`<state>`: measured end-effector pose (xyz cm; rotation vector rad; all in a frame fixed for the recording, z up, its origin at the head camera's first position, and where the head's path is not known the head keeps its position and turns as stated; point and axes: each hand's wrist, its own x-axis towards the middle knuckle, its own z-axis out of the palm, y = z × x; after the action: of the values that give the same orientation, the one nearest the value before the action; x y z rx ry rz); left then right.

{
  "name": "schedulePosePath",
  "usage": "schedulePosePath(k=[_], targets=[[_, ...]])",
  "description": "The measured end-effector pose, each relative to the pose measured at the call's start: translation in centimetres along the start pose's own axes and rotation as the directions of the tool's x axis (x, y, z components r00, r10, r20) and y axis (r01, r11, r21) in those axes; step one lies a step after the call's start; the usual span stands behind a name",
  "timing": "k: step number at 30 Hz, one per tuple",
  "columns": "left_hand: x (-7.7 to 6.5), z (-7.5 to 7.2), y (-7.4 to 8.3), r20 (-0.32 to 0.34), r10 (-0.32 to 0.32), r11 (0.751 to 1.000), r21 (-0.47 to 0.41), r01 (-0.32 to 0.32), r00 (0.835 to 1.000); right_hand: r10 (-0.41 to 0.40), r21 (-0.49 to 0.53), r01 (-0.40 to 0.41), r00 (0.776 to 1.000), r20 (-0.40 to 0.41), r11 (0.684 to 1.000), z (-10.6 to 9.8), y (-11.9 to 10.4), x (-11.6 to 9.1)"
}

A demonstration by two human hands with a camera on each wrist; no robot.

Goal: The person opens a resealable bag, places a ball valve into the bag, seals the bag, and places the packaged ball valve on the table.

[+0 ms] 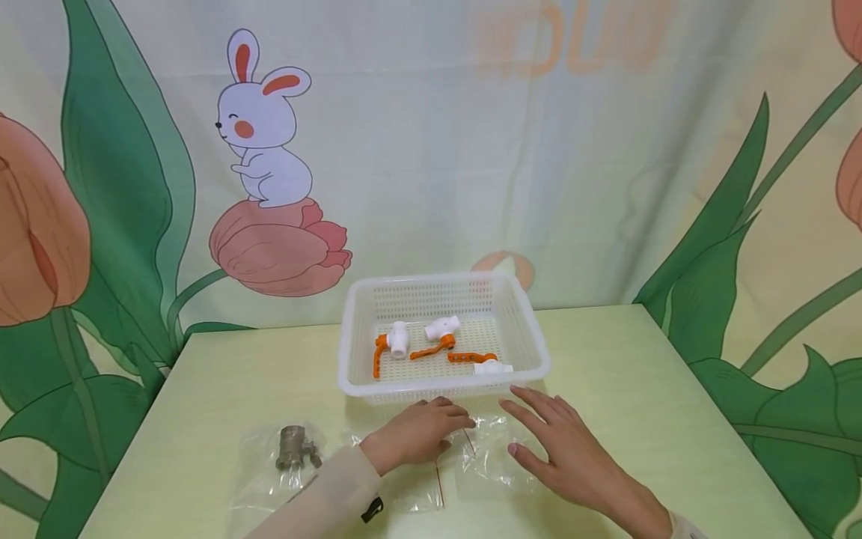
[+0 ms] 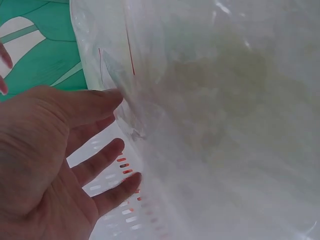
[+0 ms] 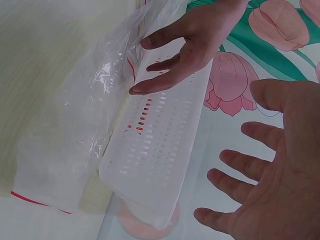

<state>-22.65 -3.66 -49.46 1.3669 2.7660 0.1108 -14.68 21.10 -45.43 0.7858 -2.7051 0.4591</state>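
My left hand [image 1: 419, 434] reaches over clear zip-lock bags, fingers loosely spread, its thumb tip right at the edge of a clear plastic bag [image 2: 215, 125] in the left wrist view. To the right, my right hand [image 1: 572, 457] hovers with its fingers apart and nothing in them. Beneath and between the hands lies a flat clear bag [image 1: 494, 468]; another bag with a red seal line [image 1: 411, 490] is partly hidden by the left arm. Left of that arm, a dull metal valve [image 1: 292, 448] lies on or in a further clear bag [image 1: 252, 479].
A white perforated plastic basket [image 1: 533, 337] stands behind the hands, near the table's back edge. Three white plastic valves with orange handles lie inside: a left one [image 1: 399, 340], a middle one [image 1: 441, 327] and a front right one [image 1: 492, 367]. A printed curtain [image 1: 431, 165] hangs behind the table.
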Motion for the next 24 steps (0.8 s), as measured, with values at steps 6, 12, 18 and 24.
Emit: schedulePosePath(k=[6,12,18,24], targets=[[0.3,0.6,-0.1,-0.029,0.034,0.999,-0.023,-0.035,0.999,-0.012,-0.015,0.012,1.0,-0.01,1.0,0.3,0.1,0.0],[0.9,1.3,-0.2,-0.02,0.013,1.0,0.003,-0.013,1.0,-0.005,-0.011,0.004,1.0,-0.012,1.0,0.4,0.3,-0.1],[1.0,1.5,-0.3,-0.034,0.009,0.999,0.036,-0.008,0.999,0.017,-0.001,-0.017,1.0,0.002,1.0,0.3,0.4,-0.2],[1.0,1.4,-0.5,-0.092,0.052,0.997,0.068,-0.046,0.994,0.023,0.007,-0.023,1.0,0.004,1.0,0.2,0.4,-0.3]])
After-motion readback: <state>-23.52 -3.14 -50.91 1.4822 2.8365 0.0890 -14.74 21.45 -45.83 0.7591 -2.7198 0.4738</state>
